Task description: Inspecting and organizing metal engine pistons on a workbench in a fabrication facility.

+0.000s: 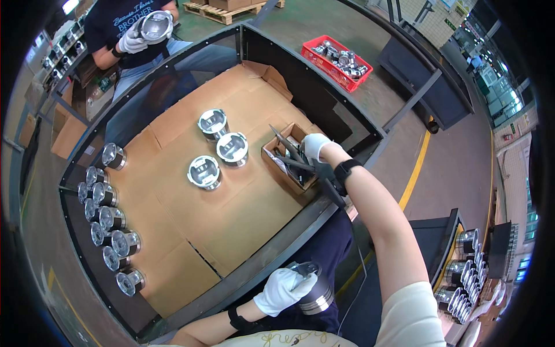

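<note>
My left hand [285,291], in a white glove, grips a metal piston [318,299] over my lap, below the table's near edge. The piston is tilted, with its grooved rings showing. Gloved as well, my right hand [316,147] is at the right side of a small cardboard box [270,159]. Its fingers are curled down, and what they hold, if anything, is hidden. In the box lie several dark tools, one a long pointed blade [284,140]. A dark tool-like piece [330,184] hangs over the table edge below that hand. Three pistons [232,149] stand left of the box.
Cardboard sheet [173,202] lines the rimmed table. Several pistons [118,220] line its left side. Across the table a person [136,40] in gloves holds a piston. A red crate [337,62] of metal parts is on the floor beyond; more pistons [462,277] stand at right.
</note>
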Demonstrator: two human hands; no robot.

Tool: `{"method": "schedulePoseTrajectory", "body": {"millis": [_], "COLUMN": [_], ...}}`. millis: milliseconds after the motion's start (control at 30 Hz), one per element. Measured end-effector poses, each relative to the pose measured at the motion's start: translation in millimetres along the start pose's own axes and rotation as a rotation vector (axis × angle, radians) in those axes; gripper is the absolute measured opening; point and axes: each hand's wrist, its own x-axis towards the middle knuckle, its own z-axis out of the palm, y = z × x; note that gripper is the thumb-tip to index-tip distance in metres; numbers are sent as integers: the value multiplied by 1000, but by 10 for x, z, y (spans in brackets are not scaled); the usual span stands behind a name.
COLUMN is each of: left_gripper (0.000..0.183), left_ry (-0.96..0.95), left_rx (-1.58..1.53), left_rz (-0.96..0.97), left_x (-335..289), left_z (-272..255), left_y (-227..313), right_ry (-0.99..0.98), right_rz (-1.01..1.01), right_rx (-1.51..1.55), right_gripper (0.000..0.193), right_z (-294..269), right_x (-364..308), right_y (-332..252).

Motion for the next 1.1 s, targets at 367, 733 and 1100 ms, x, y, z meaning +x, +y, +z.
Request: {"method": "schedulePoseTrajectory", "body": {"millis": [367, 733, 1100], "left_gripper": [5, 13, 19], "left_ry": [-40, -4, 26], "left_rx": [-191, -277, -249], "left_rz": [-166, -250, -199], "left_x": [89, 46, 54], "left_z": [-28, -21, 21], "left_y": [-11, 8, 108], "right_ry": [20, 155, 358], "right_rz": [403, 482, 71], "right_rx": [69, 150, 1410], "right_gripper": [31, 23, 21], "right_z": [288, 321, -989], "right_x": [189, 233, -1243], "right_y": [-106, -17, 237]}}
